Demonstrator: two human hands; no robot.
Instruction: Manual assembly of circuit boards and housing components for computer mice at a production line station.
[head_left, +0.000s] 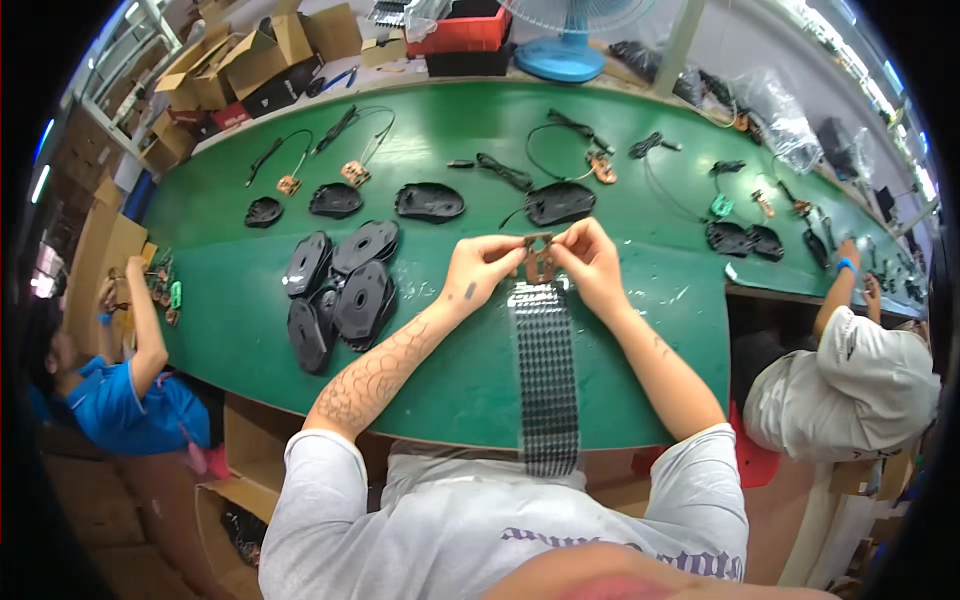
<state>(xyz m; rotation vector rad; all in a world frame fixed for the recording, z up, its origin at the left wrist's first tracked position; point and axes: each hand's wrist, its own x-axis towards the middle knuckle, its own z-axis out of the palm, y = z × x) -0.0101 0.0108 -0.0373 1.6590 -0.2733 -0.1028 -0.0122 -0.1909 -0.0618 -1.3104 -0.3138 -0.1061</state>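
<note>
your left hand (478,268) and right hand (592,262) are pinched on a brown board (541,264), roughly midway between the bench's (618,400) near and far edges, above a dark strip (547,385); seemingly positioning it, your next move calls for steadiness.

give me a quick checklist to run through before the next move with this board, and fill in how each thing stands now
1. Circuit board in a two-handed grip: ok, the left hand and right hand pinch its opposite sides.
2. Strip of small black parts wholly on the green table: not ok, its near end runs past the edge.
3. Black covers apart from the left hand: ok, piled to its left.
4. Board free of the strip's far end: cannot tell, they overlap in view.
5. Board's solder sound: cannot tell, too small.
</note>
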